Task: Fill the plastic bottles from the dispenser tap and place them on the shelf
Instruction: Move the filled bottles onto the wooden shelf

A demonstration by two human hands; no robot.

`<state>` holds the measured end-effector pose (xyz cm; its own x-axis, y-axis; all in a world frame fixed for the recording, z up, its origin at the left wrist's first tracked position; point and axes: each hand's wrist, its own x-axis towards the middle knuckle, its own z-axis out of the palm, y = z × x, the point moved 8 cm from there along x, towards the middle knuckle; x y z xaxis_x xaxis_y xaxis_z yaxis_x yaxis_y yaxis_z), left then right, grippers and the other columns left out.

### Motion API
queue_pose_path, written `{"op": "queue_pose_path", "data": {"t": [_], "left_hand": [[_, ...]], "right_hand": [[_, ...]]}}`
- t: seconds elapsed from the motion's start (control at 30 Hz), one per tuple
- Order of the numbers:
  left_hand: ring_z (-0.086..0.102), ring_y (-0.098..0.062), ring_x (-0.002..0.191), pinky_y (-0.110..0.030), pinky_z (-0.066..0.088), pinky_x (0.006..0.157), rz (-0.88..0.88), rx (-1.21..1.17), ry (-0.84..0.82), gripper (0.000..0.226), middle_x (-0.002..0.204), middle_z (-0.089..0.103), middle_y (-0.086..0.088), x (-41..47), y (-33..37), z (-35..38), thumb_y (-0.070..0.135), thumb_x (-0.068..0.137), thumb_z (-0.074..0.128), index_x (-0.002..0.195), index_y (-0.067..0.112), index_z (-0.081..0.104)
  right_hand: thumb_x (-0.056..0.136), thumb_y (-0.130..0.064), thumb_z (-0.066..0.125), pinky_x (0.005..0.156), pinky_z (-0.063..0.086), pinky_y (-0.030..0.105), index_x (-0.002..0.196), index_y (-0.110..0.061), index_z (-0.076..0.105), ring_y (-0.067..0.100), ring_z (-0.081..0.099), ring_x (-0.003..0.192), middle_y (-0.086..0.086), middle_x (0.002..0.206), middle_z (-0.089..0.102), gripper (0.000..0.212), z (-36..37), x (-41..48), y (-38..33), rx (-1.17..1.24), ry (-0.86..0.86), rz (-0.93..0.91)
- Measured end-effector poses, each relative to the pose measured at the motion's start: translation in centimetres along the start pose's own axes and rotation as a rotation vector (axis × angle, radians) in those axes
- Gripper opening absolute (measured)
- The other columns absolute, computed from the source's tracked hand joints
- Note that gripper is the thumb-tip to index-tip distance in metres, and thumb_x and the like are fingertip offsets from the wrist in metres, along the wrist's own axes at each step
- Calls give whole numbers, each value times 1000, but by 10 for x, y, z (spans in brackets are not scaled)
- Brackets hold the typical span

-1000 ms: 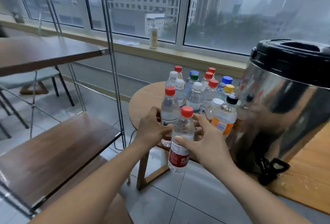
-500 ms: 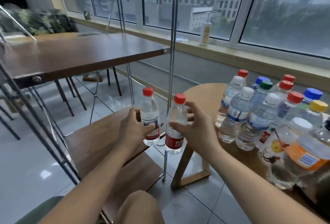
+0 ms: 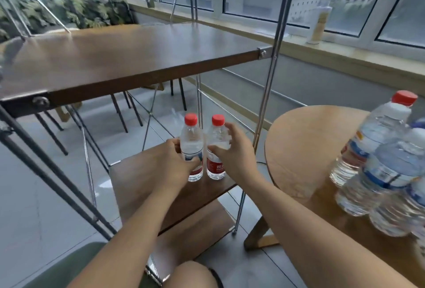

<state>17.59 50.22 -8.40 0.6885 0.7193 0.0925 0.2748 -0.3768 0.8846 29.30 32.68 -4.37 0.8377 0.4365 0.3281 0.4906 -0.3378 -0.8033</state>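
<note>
- The left hand [image 3: 174,161] grips the left bottle [image 3: 192,138] low on its body. The thumb lies across the near side at the label and the fingers wrap round the far side.
- The right hand [image 3: 234,152] holds the right bottle [image 3: 215,168] higher up. The thumb presses on the near side of the clear body and the fingers curve round the back below the cap, slightly spread.
- There are two hand-held bottles, each clear with a red cap and a red label. They stand upright and just beside each other, and I cannot tell whether they touch.
- Both bottles have their bases on the middle shelf board [image 3: 142,172], near its front right corner and close to the chrome post [image 3: 266,94].
- The rack shows three wooden boards. The upper board [image 3: 138,58] is above the hands, the middle one is under the bottles, and a lower board [image 3: 207,230] is beneath that.
- One round wooden table [image 3: 305,149] stands to the right of the rack.
- A cluster of plastic bottles stands on the table's right part. One has a red cap [image 3: 404,98], and at least two more beside it are blurred, so an exact count is not possible.
- One pale bottle [image 3: 319,23] stands alone on the windowsill.
</note>
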Motion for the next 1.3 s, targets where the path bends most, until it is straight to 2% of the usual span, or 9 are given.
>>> {"op": "queue_pose_path", "data": {"t": [0.17,0.3,0.4,0.53,0.67,0.8,0.9,1.1,1.3], "left_hand": [[65,11,90,-12,46,70,8,-35,44,65,108,65,27,-1,-3,0,38,78,98,125,31,54],[64,11,100,-12,49,79,18,-26,43,68,113,66,26,-5,-15,-1,38,76,100,126,32,55],[65,9,102,-10,48,80,9,-49,32,68,119,69,19,-4,-23,5,33,79,98,132,30,57],[68,-9,114,-10,47,80,9,-57,73,68,132,71,8,15,-24,7,29,83,95,140,24,57],[66,-6,106,-1,47,67,-1,-97,130,65,125,69,9,42,-26,9,23,85,94,138,19,57],[69,-7,107,-2,47,74,-28,-133,236,63,130,73,4,69,-32,12,22,84,95,137,20,59],[70,-12,113,-5,46,80,-34,-132,286,61,132,73,2,89,-37,14,25,86,94,136,22,60],[70,-15,120,-31,59,101,-61,-138,379,62,136,72,4,120,-48,21,29,86,94,138,27,60],[70,-12,118,-23,56,94,-60,-159,398,62,136,72,5,125,-50,25,30,86,94,137,29,60]], "right_hand": [[87,-39,90,110,55,40,153,-33,47,14,61,132,-8,147,63,79,13,5,6,43,-61,41],[87,-44,89,93,61,34,140,-24,55,18,68,116,-1,134,67,66,19,-8,31,-50,-95,149],[89,-41,88,79,58,21,132,-22,62,14,71,105,-5,124,72,54,26,-8,39,-16,-105,211],[90,-37,88,79,57,23,133,-22,62,14,71,103,-6,119,71,52,39,17,38,33,-94,230],[89,-38,89,71,55,18,129,-19,63,9,70,94,-7,111,71,51,58,50,42,77,-80,245],[90,-35,89,58,43,5,123,-18,65,2,66,83,-9,102,70,44,78,80,47,81,-69,225],[90,-31,88,61,42,7,123,-17,66,7,66,85,-8,102,70,42,91,101,53,77,-71,220],[92,-23,86,81,53,28,128,-16,64,13,68,95,-6,107,69,43,108,131,62,83,-104,204],[93,-21,85,86,57,32,133,-15,64,14,68,95,-2,111,71,46,115,145,65,82,-90,205]]}}
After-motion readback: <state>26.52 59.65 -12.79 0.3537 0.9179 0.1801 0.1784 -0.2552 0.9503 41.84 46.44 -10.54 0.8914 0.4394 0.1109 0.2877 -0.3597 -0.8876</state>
